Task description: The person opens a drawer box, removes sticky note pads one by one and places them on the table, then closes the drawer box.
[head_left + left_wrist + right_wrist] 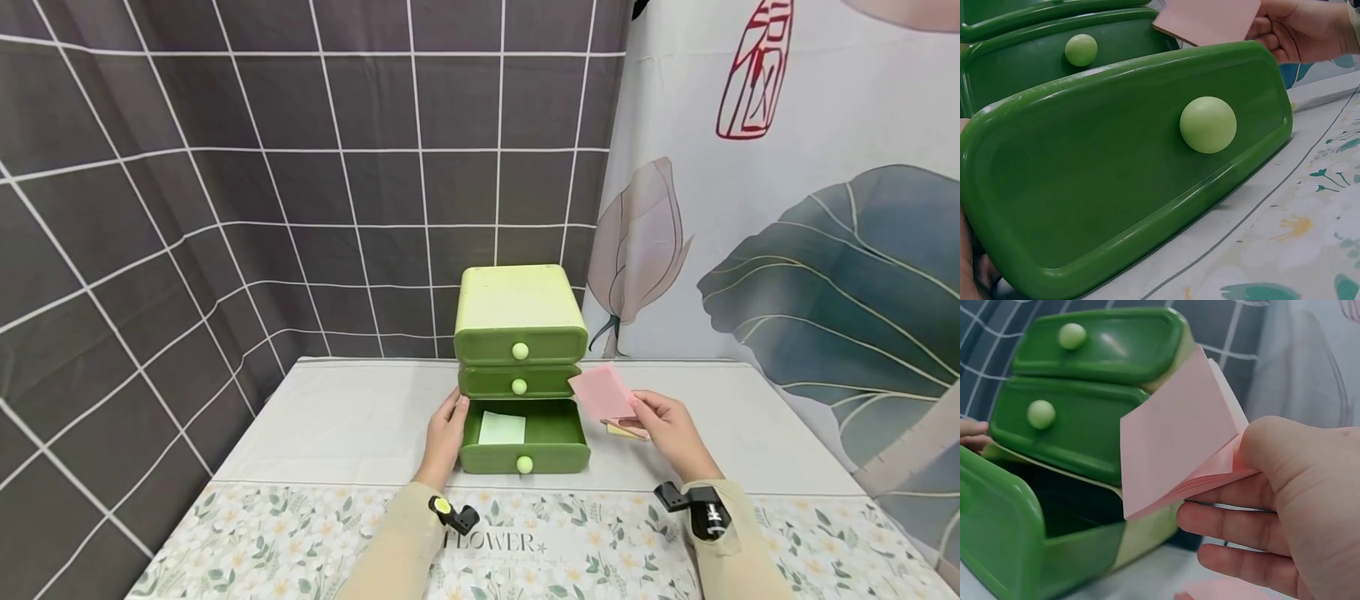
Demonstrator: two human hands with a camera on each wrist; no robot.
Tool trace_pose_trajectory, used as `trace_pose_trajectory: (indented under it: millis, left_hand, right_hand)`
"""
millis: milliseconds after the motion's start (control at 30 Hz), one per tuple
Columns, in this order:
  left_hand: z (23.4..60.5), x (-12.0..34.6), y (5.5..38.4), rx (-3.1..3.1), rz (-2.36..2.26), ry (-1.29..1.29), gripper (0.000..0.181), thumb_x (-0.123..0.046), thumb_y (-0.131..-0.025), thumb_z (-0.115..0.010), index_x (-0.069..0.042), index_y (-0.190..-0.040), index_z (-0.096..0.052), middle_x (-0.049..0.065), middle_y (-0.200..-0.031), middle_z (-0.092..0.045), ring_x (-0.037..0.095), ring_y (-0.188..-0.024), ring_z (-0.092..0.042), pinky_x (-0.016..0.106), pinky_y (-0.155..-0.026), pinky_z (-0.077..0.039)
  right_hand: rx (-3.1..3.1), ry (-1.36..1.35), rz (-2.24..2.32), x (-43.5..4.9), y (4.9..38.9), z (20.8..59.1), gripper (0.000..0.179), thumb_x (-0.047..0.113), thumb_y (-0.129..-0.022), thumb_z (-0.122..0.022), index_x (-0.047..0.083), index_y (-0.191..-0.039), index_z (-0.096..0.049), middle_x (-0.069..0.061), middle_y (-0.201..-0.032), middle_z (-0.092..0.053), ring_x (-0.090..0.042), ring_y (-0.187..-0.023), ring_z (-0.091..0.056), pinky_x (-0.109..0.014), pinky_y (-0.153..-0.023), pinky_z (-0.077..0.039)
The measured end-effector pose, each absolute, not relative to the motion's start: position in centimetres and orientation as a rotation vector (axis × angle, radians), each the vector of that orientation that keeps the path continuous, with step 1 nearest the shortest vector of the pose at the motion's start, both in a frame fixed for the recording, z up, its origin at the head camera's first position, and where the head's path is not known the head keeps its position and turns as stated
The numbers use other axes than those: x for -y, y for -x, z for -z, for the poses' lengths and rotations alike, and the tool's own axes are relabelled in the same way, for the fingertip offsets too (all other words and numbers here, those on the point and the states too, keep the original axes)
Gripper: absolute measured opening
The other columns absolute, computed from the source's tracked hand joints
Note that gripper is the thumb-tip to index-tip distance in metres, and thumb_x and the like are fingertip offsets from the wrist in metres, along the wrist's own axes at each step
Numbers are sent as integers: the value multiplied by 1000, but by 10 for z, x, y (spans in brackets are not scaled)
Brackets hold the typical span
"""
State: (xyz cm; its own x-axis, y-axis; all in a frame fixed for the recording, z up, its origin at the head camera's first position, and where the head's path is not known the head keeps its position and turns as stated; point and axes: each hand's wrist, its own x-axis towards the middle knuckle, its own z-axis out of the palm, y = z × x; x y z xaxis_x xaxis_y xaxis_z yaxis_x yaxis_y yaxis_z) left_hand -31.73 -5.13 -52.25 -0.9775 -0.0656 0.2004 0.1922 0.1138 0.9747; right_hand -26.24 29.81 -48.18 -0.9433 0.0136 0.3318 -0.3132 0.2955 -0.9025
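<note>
A green drawer unit (521,296) with a pale top stands on the table, its bottom drawer (483,461) pulled out. Inside that drawer lies a pale mint sticky-note pad (501,428). My left hand (443,435) rests against the left side of the drawer, fingers extended; part of it is hidden in the left wrist view. Between thumb and fingers, my right hand (670,430) pinches a pink sticky-note pad (1175,434), held tilted to the right of the unit. Its sheets fan apart slightly at the lower edge.
Below the right hand, a small yellow item (622,432) and something pinkish lie on the table, partly covered. The two upper drawers (487,382) are closed. A floral cloth (300,533) covers the table's front; a dark grid curtain (375,183) hangs behind.
</note>
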Motion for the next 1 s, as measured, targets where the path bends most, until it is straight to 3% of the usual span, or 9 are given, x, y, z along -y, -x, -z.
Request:
trace_pose_trajectory:
  millis: [133, 367, 500, 700, 1000]
  left_hand:
    - [523, 52, 316, 2191, 1968, 140, 47, -29, -107, -51, -6, -148, -52, 14, -153, -48, 36, -145, -38, 51, -120, -27]
    - [523, 51, 316, 2187, 1978, 133, 47, -29, -107, -51, -7, -148, -51, 14, -154, -47, 34, -145, -38, 48, -120, -29]
    - [522, 51, 316, 2188, 1976, 131, 47, -29, -107, -51, -6, -148, -51, 14, -154, -47, 35, -145, -38, 49, -120, -29]
    - [522, 51, 316, 2187, 1988, 126, 47, -29, -107, -51, -7, -148, -51, 14, -154, -47, 35, -145, -37, 49, -120, -29]
    - [523, 51, 318, 2184, 1987, 129, 47, -29, -107, -51, -5, -148, -51, 15, -154, -47, 37, -145, -38, 51, -120, -29]
  right_hand:
    - [2261, -197, -1716, -306, 263, 491, 34, 7, -108, -46, -19, -126, -58, -18, -103, -73, -10, -82, -73, -31, -77, -62]
    - [2270, -116, -1707, -323, 265, 507, 43, 20, -110, -44, -17, -129, -56, 3, -95, -75, -4, -85, -72, -26, -77, -61]
    - [2256, -20, -1767, -327, 266, 512, 45, 21, -110, -45, -17, -132, -54, 2, -91, -76, -8, -81, -73, -29, -73, -62]
    - [2275, 143, -1804, -324, 267, 512, 45, 20, -110, -44, -18, -133, -52, -11, -93, -76, -8, -77, -73, -28, -68, -62]
    - [2237, 356, -1857, -323, 266, 512, 41, 19, -108, -45, -12, -133, -54, 0, -80, -72, -9, -66, -67, -25, -52, -56]
